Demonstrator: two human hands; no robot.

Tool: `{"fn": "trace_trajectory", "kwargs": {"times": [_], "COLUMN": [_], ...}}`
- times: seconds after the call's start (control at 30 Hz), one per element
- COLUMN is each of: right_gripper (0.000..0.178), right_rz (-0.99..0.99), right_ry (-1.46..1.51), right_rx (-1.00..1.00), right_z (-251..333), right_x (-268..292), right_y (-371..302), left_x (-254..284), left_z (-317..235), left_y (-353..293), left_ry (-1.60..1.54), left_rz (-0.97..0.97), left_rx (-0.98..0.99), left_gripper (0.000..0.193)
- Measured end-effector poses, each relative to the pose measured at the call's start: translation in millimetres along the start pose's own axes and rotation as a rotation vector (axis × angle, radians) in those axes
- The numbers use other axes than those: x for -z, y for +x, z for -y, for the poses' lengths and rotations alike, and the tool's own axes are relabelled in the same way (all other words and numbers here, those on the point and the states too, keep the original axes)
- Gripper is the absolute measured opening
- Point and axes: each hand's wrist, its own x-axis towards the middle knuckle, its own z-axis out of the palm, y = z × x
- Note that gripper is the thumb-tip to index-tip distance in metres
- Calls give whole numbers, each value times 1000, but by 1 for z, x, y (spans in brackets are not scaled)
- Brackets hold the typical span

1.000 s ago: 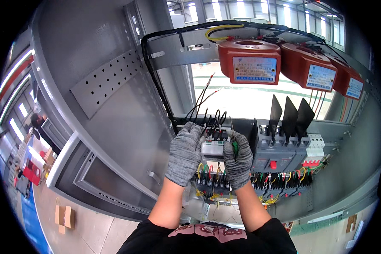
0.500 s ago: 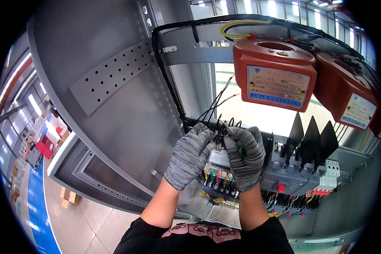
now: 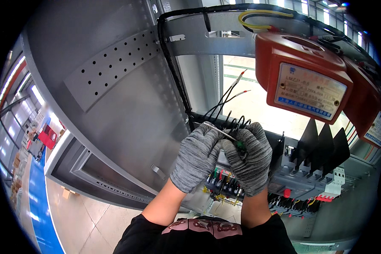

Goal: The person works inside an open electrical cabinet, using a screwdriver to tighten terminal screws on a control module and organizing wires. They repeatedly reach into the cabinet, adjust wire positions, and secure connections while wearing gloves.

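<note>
Both my hands wear grey knitted gloves and are close together in front of a bundle of black wires point(image 3: 221, 106). A screwdriver point(image 3: 240, 145) with a dark green handle is gripped in my right hand point(image 3: 252, 163); its thin metal shaft slants up and left, across the fingertips of the other hand. My left hand point(image 3: 194, 158) is closed, its fingers curled at the base of the wires, and what is pinched there is hidden. Two wires with red tips stick up behind the hands. Several black loops point(image 3: 242, 122) rise just above my right fingers.
A red-brown current transformer point(image 3: 305, 78) hangs at upper right, with another point(image 3: 364, 101) beside it. Below them is a grey circuit breaker point(image 3: 298, 180) with upright black barriers point(image 3: 311, 139). The grey cabinet wall point(image 3: 114, 122) stands at left; terminal blocks point(image 3: 224, 182) sit below my hands.
The screwdriver shaft has swung lower toward the left and now lies across my left fingertips. My hands have drawn closer together. The view has shifted, so the transformers appear further right and lower.
</note>
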Motion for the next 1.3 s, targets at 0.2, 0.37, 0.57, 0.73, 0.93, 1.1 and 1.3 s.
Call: {"fn": "trace_trajectory", "kwargs": {"times": [0.2,0.37,0.57,0.73,0.93,1.1,1.3], "right_gripper": [19,19,20,21,22,19,17], "right_rz": [-12,32,62,67,108,140,108], "right_ry": [48,34,110,92,52,154,72], "right_rx": [-57,-83,-151,-175,-214,-317,-278], "right_z": [-2,-5,2,1,2,6,7], "right_x": [0,-1,-1,-1,-2,-4,-4], "right_y": [-1,-2,2,0,0,0,-2], "left_x": [6,2,-3,-1,-14,-11,-11], "left_z": [4,6,19,23,23,31,30], "left_y": [2,2,-3,-2,-4,-2,-3], "left_ry": [-39,8,-34,-152,22,3,-5], "left_rz": [37,23,-16,11,-76,-42,-24], "left_rx": [-66,-52,-58,-34,-90,-124,-99], "left_gripper": [17,18,21,23,22,24,24]}}
